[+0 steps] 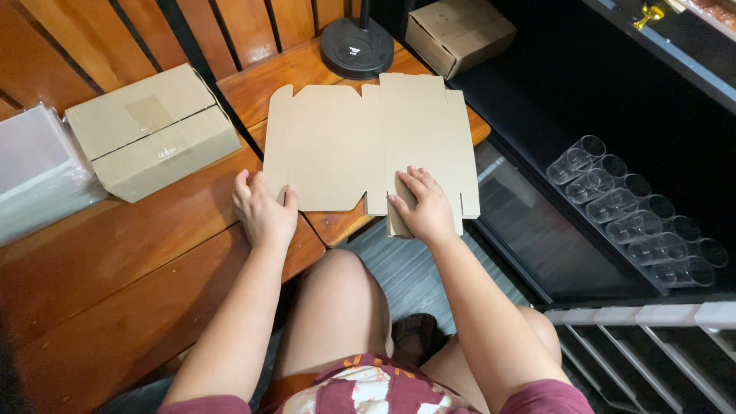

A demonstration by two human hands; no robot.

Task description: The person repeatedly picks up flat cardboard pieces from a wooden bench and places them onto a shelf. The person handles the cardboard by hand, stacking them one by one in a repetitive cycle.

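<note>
A flat, unfolded cardboard box blank [360, 146] lies across the near edge of the wooden desk [115, 261], its right part overhanging the gap beside the desk. It is plain tan, die-cut with tabs and notches along its far and near edges, and creased in vertical panels — no print shows on it.

The left hand [264, 211] rests at the blank's near left corner, fingers loosely curled with the thumb touching the card's edge. The right hand [422, 207] lies flat on the near right panel, fingers spread and pressing down on a folded flap.

At the desk's left side sits a closed tan carton [149, 130] with a strip of clear tape on its top; beside it, at the left edge, a stack of clear plastic packets [34, 172]. Past the far right corner stands another small closed carton [458, 31], next to a round black stand base [356, 47].
</note>
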